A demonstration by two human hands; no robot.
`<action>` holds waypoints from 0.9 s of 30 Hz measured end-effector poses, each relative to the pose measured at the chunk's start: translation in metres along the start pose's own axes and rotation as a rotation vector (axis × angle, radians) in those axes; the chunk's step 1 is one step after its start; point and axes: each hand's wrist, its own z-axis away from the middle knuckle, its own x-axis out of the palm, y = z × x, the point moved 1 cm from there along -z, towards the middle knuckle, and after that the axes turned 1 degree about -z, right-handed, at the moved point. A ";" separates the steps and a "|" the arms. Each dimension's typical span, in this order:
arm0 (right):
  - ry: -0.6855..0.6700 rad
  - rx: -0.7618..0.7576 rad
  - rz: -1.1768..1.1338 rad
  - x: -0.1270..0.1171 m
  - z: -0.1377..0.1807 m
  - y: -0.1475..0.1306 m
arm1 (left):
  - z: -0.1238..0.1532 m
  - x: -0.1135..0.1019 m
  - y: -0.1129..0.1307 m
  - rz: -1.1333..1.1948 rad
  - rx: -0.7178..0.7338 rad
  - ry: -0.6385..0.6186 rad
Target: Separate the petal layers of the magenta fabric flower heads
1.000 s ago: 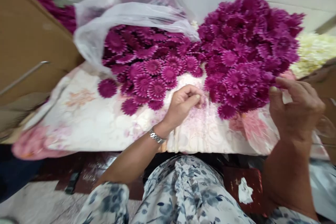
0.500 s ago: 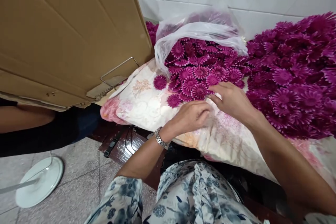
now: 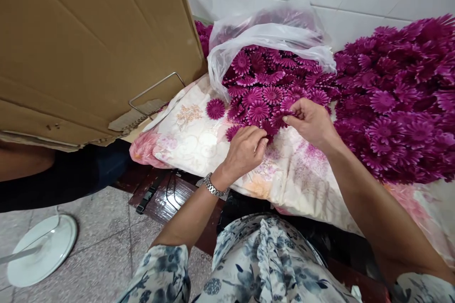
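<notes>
My right hand [image 3: 314,125] pinches the edge of a purple artificial flower head [image 3: 283,117] at the front of a heap. My left hand [image 3: 246,149], with a metal watch at the wrist, is curled just left of it. Its fingers close at a darker flower head [image 3: 271,130]; the fingertips are partly hidden. Behind both hands, many daisy-like flower heads [image 3: 258,111] spill from a clear plastic bag [image 3: 231,52] onto a floral cloth [image 3: 199,139]. One loose flower head [image 3: 215,109] lies apart on the left.
A large pile of purple flower heads [image 3: 401,118] rises on the right. A tall cardboard sheet [image 3: 95,47] with a bent wire [image 3: 152,89] stands at left, another person's arm [image 3: 26,161] partly behind it. A round white base [image 3: 42,251] is on the floor. White tiles back everything.
My hands have drawn apart slightly, the left one shifting left. Purple flower heads now show between my fingers, and the right fingers have closed into a pinch.
</notes>
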 end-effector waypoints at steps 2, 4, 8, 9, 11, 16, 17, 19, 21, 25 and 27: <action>-0.017 0.038 -0.237 -0.008 0.011 0.001 | -0.004 0.002 0.009 0.325 -0.133 0.099; -0.064 0.051 -0.381 -0.012 0.024 0.001 | -0.012 0.011 0.021 0.764 -0.299 0.054; 0.003 0.005 -0.132 -0.011 0.050 0.001 | -0.028 0.043 0.051 1.451 -0.639 -0.082; 0.051 -0.034 0.026 -0.011 0.056 0.000 | -0.031 0.051 0.056 1.498 -0.685 -0.023; 0.139 -0.127 0.352 -0.015 0.065 0.000 | -0.034 0.064 0.063 1.520 -0.727 0.118; 0.299 -0.277 0.606 -0.042 0.087 0.006 | -0.037 0.078 0.064 1.448 -0.784 0.130; 0.315 -0.313 0.578 -0.048 0.093 0.008 | -0.038 0.077 0.064 1.421 -0.781 0.119; 0.318 -0.387 0.518 -0.056 0.107 0.012 | -0.041 0.076 0.064 1.386 -0.760 0.138; 0.312 -0.430 0.493 -0.061 0.123 0.017 | -0.044 0.075 0.064 1.352 -0.795 0.134; 0.346 -0.387 0.556 -0.071 0.154 0.032 | -0.054 0.075 0.063 1.300 -0.771 0.071; 0.381 -0.332 0.573 -0.080 0.168 0.041 | -0.058 0.078 0.064 1.283 -0.731 0.033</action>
